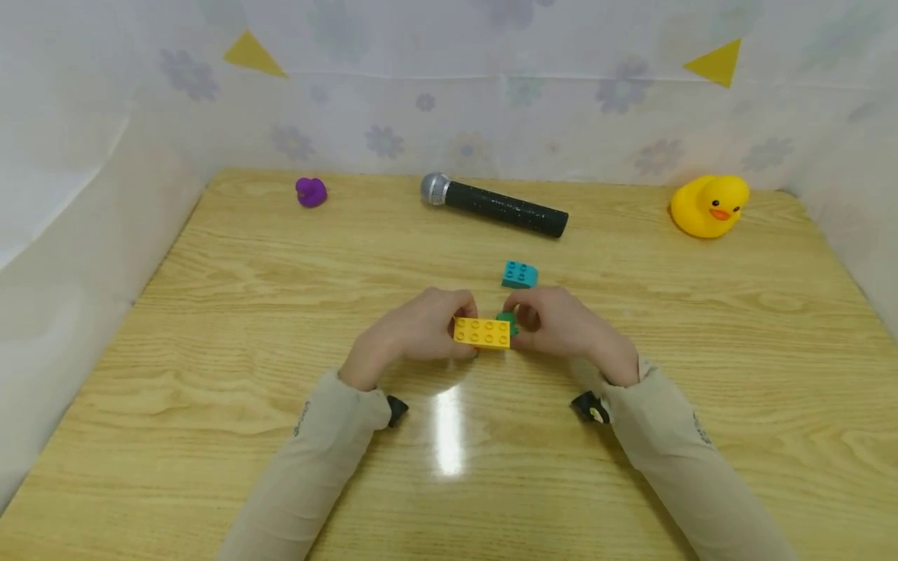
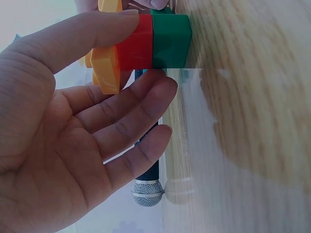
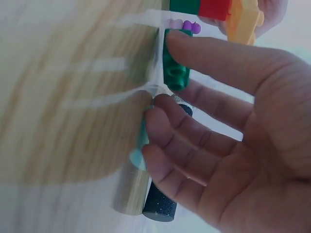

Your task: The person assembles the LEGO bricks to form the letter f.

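Observation:
My left hand (image 1: 421,326) grips a stack of toy building bricks low over the table. On top is a yellow brick (image 1: 482,333); beneath it sit a red brick (image 2: 137,51) and a green brick (image 2: 171,42), lowest and nearest the wood. The left thumb presses on the red brick. Right beside the stack, my right hand (image 1: 561,321) pinches a smaller green brick (image 3: 176,65) with studs between thumb and fingers. Whether that piece touches the stack I cannot tell. Just beyond the right fingertips lies a teal brick (image 1: 520,274) with a rounded end.
A black microphone (image 1: 501,209) with a silver head lies toward the back of the wooden table (image 1: 210,374). At the back left stands a small purple duck (image 1: 312,192), and a larger yellow duck (image 1: 705,209) stands back right. Flowered cloth (image 1: 463,117) hangs behind.

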Demonstrator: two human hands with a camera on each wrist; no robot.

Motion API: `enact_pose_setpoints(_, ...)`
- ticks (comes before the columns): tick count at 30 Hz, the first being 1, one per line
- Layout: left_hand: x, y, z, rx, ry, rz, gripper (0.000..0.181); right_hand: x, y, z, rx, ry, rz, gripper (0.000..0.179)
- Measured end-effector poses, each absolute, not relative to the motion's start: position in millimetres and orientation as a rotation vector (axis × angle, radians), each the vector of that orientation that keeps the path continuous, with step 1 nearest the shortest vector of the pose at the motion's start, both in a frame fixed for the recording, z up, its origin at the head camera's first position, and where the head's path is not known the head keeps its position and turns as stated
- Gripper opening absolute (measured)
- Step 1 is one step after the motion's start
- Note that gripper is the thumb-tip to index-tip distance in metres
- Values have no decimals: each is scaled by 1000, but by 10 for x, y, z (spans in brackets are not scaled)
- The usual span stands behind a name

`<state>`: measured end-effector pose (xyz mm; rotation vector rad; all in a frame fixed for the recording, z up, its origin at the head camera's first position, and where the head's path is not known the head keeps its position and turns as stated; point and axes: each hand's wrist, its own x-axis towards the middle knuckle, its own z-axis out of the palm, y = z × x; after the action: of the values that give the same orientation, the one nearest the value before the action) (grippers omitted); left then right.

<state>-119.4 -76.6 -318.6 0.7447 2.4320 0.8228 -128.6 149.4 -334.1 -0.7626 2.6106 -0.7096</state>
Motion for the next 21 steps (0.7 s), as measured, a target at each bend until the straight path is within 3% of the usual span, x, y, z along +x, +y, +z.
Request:
enact_pose_setpoints(9, -1193, -767, -3191, 756, 2438, 817, 32, -1268, 1484, -3269, -629, 2688, -897, 31)
enact_pose_setpoints(21, -1193, -765, -3187, 752, 2437, 828, 32, -1251, 1556, -3164, -771, 2701, -1066, 34)
